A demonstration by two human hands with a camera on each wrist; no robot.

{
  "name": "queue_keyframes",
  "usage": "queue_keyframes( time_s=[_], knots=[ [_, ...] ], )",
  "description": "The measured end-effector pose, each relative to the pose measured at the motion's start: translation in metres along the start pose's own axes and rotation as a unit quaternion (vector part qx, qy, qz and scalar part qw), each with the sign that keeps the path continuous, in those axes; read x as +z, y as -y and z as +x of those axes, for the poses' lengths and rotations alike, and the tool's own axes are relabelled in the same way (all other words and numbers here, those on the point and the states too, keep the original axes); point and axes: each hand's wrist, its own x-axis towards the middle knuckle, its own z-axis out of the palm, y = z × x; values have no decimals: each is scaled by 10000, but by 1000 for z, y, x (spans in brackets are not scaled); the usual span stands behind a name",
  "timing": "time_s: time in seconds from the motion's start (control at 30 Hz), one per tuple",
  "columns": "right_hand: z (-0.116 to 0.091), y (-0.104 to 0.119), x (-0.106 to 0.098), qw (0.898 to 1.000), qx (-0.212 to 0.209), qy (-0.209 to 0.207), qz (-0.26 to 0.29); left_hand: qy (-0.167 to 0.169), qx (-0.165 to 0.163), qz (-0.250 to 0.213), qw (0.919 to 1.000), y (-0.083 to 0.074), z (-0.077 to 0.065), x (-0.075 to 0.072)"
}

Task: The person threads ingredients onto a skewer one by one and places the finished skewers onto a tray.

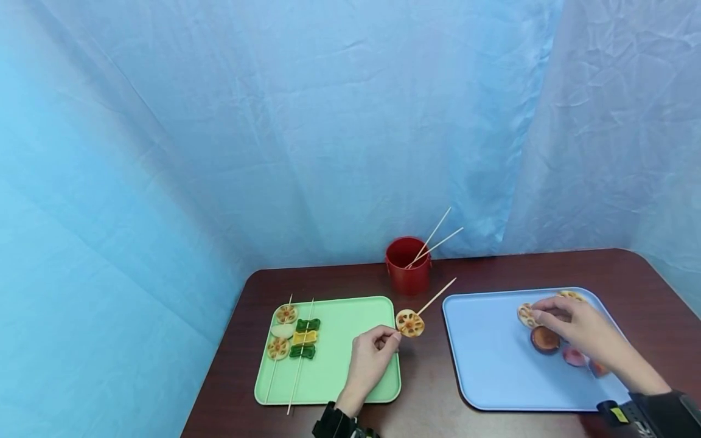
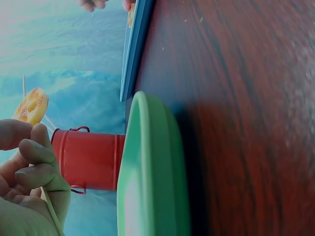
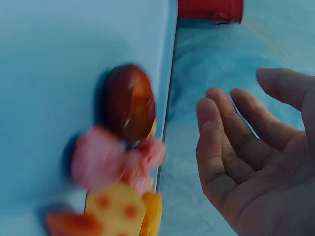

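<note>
My left hand [image 1: 372, 359] pinches a bamboo skewer [image 1: 437, 296] just under a browned lotus root slice [image 1: 409, 323] threaded on it. It is held over the right edge of the green tray [image 1: 339, 377]; the lower part of the skewer runs along the palm in the left wrist view. My right hand [image 3: 261, 147] is above the blue tray [image 1: 493, 389], fingers loosely bent, thumb apart, nothing between them. In the head view its fingertips overlap another lotus root slice [image 1: 526, 315]. Close by lie a round brown piece [image 1: 544, 339] and pink pieces [image 3: 98, 157], partly hidden by the arm.
On the green tray lie two loaded skewers, one with lotus root slices [image 1: 278, 348] and a pale piece, one with green and yellow pieces [image 1: 305, 337]. A red bucket [image 1: 408, 280] with skewers stands behind, between the trays. A spotted yellow piece [image 3: 115, 211] lies on the blue tray.
</note>
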Motion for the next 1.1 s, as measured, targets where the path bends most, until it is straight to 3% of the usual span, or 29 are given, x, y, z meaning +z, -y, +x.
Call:
queue_keyframes(
  time_s=[0.23, 0.47, 0.7, 1.1],
  knots=[
    [-4, -8, -1, 9987, 31, 86, -500, -91, -52, 66, 9999, 3, 0, -2],
    [-3, -12, 5, 9956, 360, 633, -598, -118, -102, 144, 9998, 4, -1, -3],
    [-1, -17, 19, 9858, -443, 120, -1613, -94, -154, 72, 9998, 4, -1, -4],
    [-1, -19, 27, 9830, -336, 80, -1804, -103, -156, 74, 9998, 6, -3, -6]
  ],
)
